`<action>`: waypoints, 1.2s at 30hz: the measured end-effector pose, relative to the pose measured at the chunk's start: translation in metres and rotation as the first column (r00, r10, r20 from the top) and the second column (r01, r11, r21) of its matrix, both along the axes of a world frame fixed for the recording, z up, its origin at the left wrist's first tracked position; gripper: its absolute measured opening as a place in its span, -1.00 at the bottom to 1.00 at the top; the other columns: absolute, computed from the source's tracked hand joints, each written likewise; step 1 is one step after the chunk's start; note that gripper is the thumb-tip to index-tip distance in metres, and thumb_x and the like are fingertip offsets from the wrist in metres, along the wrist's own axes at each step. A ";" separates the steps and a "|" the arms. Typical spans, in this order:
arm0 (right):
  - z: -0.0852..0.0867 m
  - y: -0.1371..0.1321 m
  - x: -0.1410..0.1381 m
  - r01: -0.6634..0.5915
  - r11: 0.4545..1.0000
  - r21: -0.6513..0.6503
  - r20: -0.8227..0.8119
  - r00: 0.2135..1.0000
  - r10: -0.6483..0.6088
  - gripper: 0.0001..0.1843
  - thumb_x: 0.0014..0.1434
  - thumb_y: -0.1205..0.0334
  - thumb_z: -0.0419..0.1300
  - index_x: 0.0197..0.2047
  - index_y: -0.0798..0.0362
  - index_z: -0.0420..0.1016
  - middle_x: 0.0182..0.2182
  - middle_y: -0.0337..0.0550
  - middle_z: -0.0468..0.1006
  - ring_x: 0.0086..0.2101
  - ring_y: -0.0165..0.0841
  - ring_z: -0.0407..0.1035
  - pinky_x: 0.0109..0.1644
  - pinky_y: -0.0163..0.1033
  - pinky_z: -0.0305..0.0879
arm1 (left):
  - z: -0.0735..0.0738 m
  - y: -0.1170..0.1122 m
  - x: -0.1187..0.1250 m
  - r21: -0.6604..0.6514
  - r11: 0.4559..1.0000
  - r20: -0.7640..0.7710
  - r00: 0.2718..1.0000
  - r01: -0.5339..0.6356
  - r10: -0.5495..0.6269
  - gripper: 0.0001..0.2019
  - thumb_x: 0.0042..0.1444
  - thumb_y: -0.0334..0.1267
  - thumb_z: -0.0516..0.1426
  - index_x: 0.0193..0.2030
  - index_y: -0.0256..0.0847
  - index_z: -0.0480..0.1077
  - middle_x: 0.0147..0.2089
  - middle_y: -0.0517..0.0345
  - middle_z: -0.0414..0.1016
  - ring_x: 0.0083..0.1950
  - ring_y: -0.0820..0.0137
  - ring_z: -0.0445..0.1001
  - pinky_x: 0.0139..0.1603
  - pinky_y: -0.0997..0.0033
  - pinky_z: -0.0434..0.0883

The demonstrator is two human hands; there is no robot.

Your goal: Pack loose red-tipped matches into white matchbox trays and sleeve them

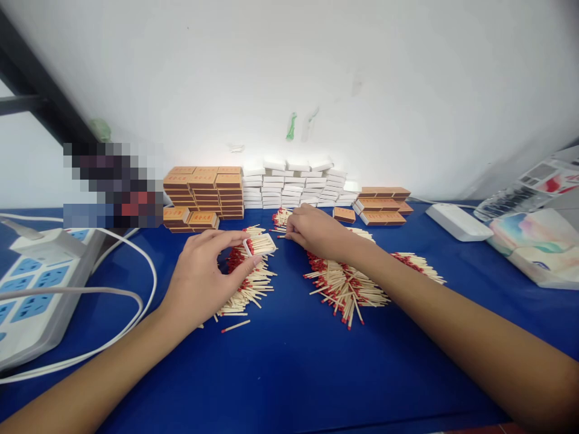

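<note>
Fingers of the left hand (203, 268) gripped one white rectangular cardboard tray (246, 248) of red-tipped wooden matches (261, 243), left of centre; filling seemed in hand, the next move calling for aligned heads. Two large loose heaps lay left (244, 289) and right (348, 286). Bunched right hand (316, 232) fingers neared a small far heap (281, 218), grip unclear. Farther stood two orange cardboard matchbox stacks, left (205, 194) and right (382, 206), one lone orange matchbox (344, 215), and white trays (289, 187) too many to count

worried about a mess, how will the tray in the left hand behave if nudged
The tray is probably light: small, holding only thin matches. Its open top would likely let them spill if tipped. Its thin walls may bend when squeezed.
</note>
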State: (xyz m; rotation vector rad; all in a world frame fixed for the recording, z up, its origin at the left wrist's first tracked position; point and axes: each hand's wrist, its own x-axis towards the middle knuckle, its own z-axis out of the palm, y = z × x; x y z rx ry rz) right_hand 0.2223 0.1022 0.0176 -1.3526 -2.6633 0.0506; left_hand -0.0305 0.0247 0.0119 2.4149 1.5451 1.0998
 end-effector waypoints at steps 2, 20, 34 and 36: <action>0.004 -0.001 -0.001 -0.024 0.999 0.023 -0.031 0.999 0.025 -0.82 0.44 0.31 0.18 -0.24 0.13 0.53 -0.20 0.06 0.59 -0.12 -0.16 0.34 -0.04 -0.13 0.19 | 0.001 0.000 0.000 0.001 1.000 -0.002 1.000 -0.002 0.002 -0.66 0.18 0.00 0.37 0.03 -0.07 0.60 -0.04 0.09 0.71 0.02 0.14 0.65 0.15 0.04 0.50; 0.040 -0.043 -0.024 -0.227 0.968 0.109 -0.234 0.940 0.247 -0.83 0.46 0.29 0.15 -0.17 0.08 0.54 -0.19 0.00 0.54 -0.09 -0.18 0.32 -0.03 -0.13 0.23 | 0.003 -0.002 0.003 0.019 1.000 -0.007 1.000 0.001 -0.001 -0.67 0.19 0.01 0.36 0.02 -0.07 0.60 -0.03 0.09 0.73 0.02 0.13 0.66 0.15 0.05 0.50; -0.002 0.001 0.000 -0.102 0.993 0.061 -0.087 0.990 0.107 -0.74 0.42 0.30 0.15 -0.20 0.11 0.68 -0.29 0.00 0.51 -0.13 -0.16 0.31 -0.05 -0.12 0.18 | 0.002 -0.002 0.001 0.006 1.000 -0.012 1.000 -0.028 0.028 -0.65 0.18 0.03 0.37 0.02 -0.06 0.60 -0.06 0.13 0.73 0.00 0.14 0.66 0.12 0.09 0.49; -0.001 -0.001 -0.002 -0.096 0.994 0.048 -0.075 0.992 0.100 -0.74 0.41 0.33 0.14 -0.20 0.11 0.68 -0.28 0.00 0.52 -0.13 -0.15 0.31 -0.05 -0.11 0.18 | 0.002 -0.002 0.001 0.004 1.000 -0.016 0.999 -0.031 0.031 -0.66 0.18 0.03 0.37 0.01 -0.05 0.59 -0.05 0.13 0.73 0.01 0.14 0.66 0.13 0.08 0.49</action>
